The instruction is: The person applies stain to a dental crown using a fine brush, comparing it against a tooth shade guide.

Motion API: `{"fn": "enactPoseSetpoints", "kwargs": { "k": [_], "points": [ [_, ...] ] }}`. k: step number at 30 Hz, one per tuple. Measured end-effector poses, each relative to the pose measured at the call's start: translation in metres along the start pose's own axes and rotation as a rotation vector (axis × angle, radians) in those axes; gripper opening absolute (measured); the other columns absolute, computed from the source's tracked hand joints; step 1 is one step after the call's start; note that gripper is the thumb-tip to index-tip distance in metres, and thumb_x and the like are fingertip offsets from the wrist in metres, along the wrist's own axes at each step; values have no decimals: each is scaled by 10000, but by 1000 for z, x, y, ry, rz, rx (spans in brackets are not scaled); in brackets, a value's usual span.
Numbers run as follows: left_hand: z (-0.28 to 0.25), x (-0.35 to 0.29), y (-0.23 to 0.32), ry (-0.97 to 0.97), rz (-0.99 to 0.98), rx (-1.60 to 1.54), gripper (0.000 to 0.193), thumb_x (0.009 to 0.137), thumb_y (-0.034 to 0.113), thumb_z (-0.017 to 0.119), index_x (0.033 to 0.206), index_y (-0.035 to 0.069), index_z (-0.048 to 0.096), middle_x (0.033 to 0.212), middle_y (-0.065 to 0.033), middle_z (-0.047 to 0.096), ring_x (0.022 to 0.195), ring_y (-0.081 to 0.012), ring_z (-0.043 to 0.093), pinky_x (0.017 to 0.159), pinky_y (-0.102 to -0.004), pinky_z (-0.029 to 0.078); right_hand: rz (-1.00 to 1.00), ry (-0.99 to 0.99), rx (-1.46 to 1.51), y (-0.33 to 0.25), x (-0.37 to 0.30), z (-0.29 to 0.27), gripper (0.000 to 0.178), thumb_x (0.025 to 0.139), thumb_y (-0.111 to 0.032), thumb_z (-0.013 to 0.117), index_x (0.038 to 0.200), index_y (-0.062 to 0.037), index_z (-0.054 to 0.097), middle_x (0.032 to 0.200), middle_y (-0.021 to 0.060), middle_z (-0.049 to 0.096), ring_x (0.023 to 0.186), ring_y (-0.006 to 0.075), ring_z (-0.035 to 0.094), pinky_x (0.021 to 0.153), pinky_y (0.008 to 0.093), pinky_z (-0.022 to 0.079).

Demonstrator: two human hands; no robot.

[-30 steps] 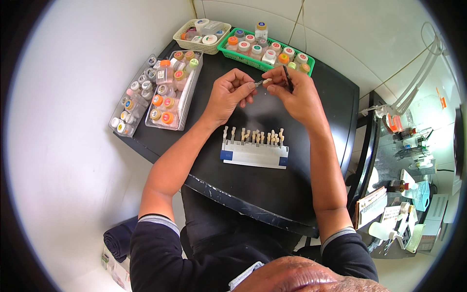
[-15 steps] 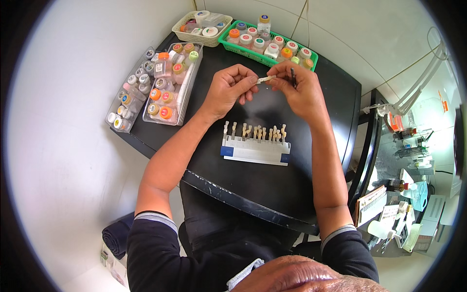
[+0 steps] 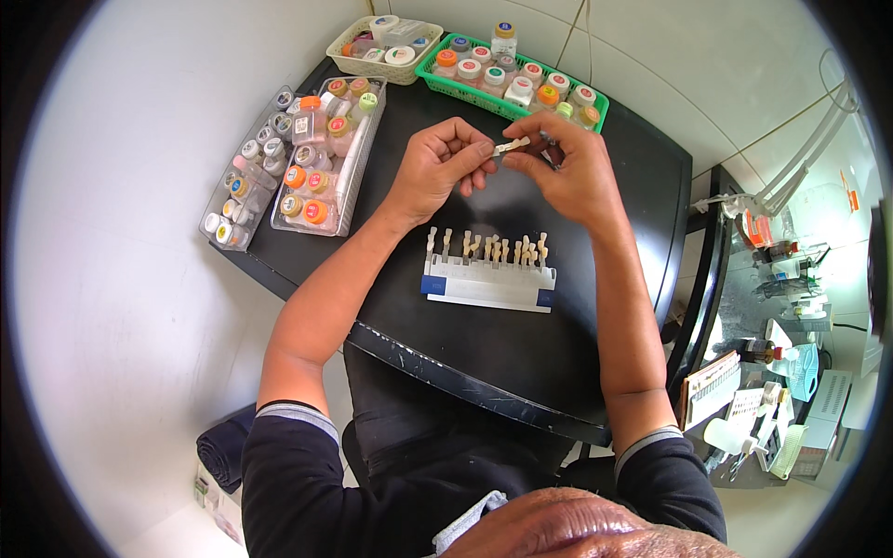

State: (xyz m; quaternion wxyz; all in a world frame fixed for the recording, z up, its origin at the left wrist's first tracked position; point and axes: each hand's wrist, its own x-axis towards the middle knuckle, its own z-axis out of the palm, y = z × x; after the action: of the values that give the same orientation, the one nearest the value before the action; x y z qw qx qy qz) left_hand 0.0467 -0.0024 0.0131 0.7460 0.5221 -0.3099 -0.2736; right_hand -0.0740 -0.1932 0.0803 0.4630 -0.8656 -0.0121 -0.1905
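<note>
A dental shade guide (image 3: 488, 282), a white holder with blue ends and several tooth-shaped tabs upright along its far edge, stands on the black table (image 3: 484, 358). Beyond it, my left hand (image 3: 443, 167) pinches a small pale tooth-coloured piece (image 3: 512, 146) between thumb and forefinger. It looks like shade tabs or tooth pieces; its exact kind is too small to tell. My right hand (image 3: 569, 166) is beside the piece's other end, thumb and forefinger slightly apart around it. A dark slender tool (image 3: 555, 152) is tucked in the right hand's curled fingers, mostly hidden.
Two clear trays of small jars (image 3: 349, 177) (image 3: 233, 209) stand at the left. A cream basket (image 3: 344, 65) and a green basket of jars (image 3: 498, 104) line the table's far side. A second bench (image 3: 735, 325) with bottles and a notepad (image 3: 712, 391) is at the right.
My right thumb and forefinger have loosened from the pale piece's end and spread a little. The dark tool has turned within the right hand. My left hand keeps its pinch, nearly still.
</note>
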Motion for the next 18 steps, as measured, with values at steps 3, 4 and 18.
{"fn": "enactPoseSetpoints", "kwargs": {
  "k": [3, 4, 18],
  "points": [
    [0, 0, 1, -25, 31, 25, 135, 1104, 146, 709, 1129, 15, 693, 907, -84, 767, 693, -76, 684, 552, -186, 511, 15, -16, 0, -1, 0, 3, 221, 937, -24, 831, 1145, 4, 761, 921, 120, 802, 912, 202, 793, 819, 343, 608],
    [0, 0, 1, -41, 42, 21, 132, 1098, 126, 712, 1157, 10, 693, 931, -87, 769, 742, -87, 703, 588, -197, 530, 15, -15, 0, -1, 0, 3, 221, 937, -24, 831, 1145, 4, 761, 921, 120, 802, 912, 202, 793, 819, 343, 608],
    [4, -4, -2, 29, 250, 277, 136, 992, -23, 785, 1128, -22, 790, 1034, -33, 690, 892, -107, 770, 710, -244, 615, -85, 52, -90, 3, 1, 4, 221, 877, -135, 908, 1037, -39, 789, 814, 94, 764, 720, 181, 670, 673, 352, 528]
  ]
}}
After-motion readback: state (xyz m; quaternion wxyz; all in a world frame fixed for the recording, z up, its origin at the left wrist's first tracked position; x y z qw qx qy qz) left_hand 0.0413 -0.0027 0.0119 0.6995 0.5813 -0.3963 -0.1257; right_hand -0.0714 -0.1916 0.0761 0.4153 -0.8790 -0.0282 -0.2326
